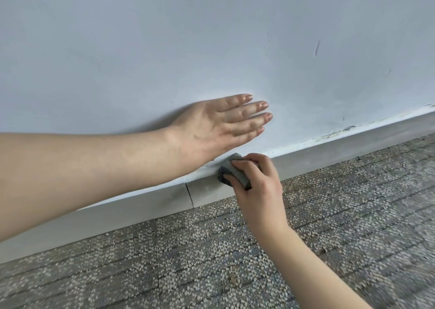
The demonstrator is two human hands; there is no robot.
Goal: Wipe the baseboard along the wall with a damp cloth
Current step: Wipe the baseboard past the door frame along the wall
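Against baseboard (141, 211) running lower-left to upper-right, presses cloth (236, 172) clutched in right grip (259, 184); rests straight-fingered left grip (211, 129) on wall (141, 49).

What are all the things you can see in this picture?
wall: one, pale blue-grey, fills the upper part
scratches: a few, thin and dark, on the wall at upper right
baseboard: one, grey, along the foot of the wall
joint: one, dark, across the baseboard left of the cloth
grime: several specks, dark, on the baseboard's top edge at right
carpet: one, speckled grey and beige, on the floor
cloth: one, grey, against the baseboard
left hand: one, flat on the wall
right hand: one, grips the cloth
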